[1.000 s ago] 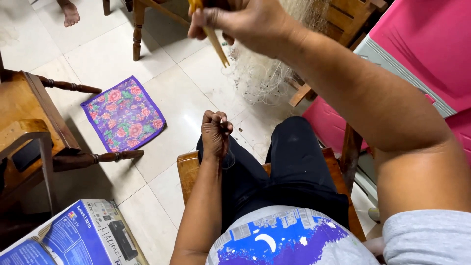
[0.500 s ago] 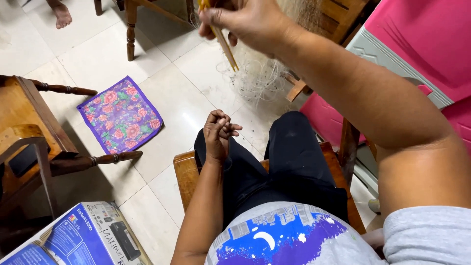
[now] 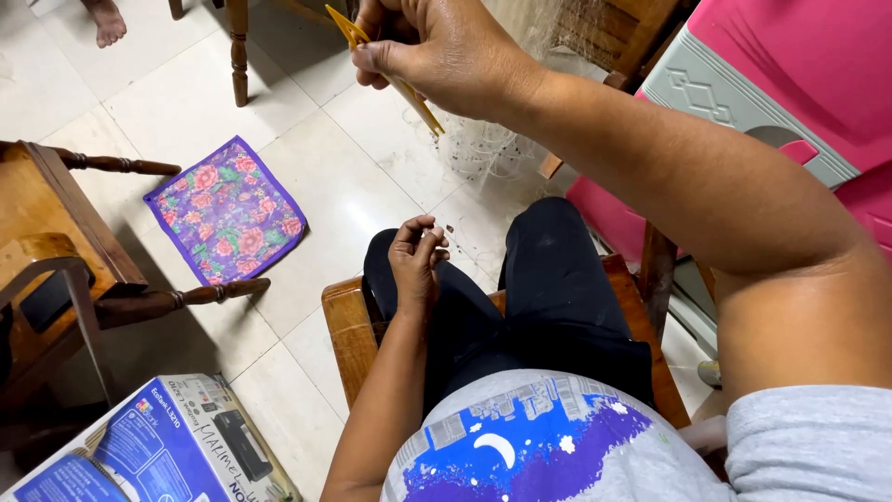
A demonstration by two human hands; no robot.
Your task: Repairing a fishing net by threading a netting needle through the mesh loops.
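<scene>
We saw the right hand (image 3: pixel 446 56) raised at the top centre of the frame, its grip pinched on a slim yellow netting needle (image 3: pixel 395 79). The needle's long axis ran on a slant, from its upper end near the top edge down and to the right, with the lower tip poking out below the fingers. That tip pointed toward the pale fishing net (image 3: pixel 488 139), which hung just beyond and below the hand, in the upper middle of the frame, draped off a wooden chair behind it. The net looked fine, whitish and nearly see-through, bunched in loose folds against the floor tiles (image 3: pixel 344 186).

The left hand (image 3: pixel 416 265) sat lower, at the centre of the frame, above the knee of the dark trousers. Its fingertips were pressed together; whether they nipped a thread we could not tell. The right hand was the nearer one to the net, the left well apart from it.

A floral purple cloth (image 3: pixel 228 209) lay on the tiles at left, and a blue printed carton (image 3: pixel 158 446) filled the lower left corner.
</scene>
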